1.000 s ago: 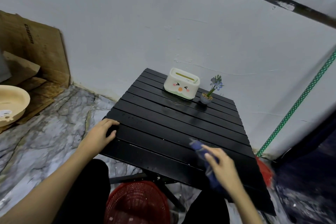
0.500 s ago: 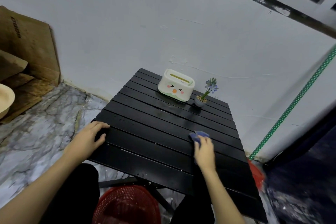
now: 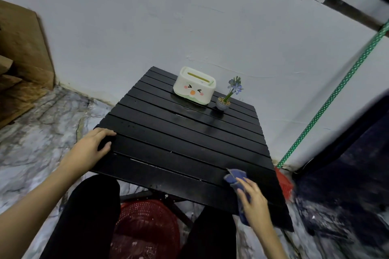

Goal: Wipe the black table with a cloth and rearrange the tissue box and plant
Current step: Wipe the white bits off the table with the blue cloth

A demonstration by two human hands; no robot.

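The right hand presses a blue cloth flat against the black table near the table's front right corner; its fingers lie loosely spread over the cloth rather than bunched around it, and part of the cloth trails under the palm toward the table's front edge. The left hand rests on the table's left edge, fingers curled over the end of a slat as if to steady it. The step in hand looks like wiping the near half of the table; to do it well, keep the palm flat so the cloth stays spread, run the strokes along the slats so the cloth does not catch in the gaps between them, and hold the table firm with the left hand, since it looks light and may slide. The tissue box sits at the back of the table, and the plant stands just beside the box on its right; both are well apart from the cloth, and the strip under them cannot be wiped until they are shifted; the plant looks small and top-heavy, so a sweep that reaches it may tip it. A red basket sits on the floor under the table's front edge, between the person's knees; cardboard leans on the wall well left of the table; neither gets in the way.
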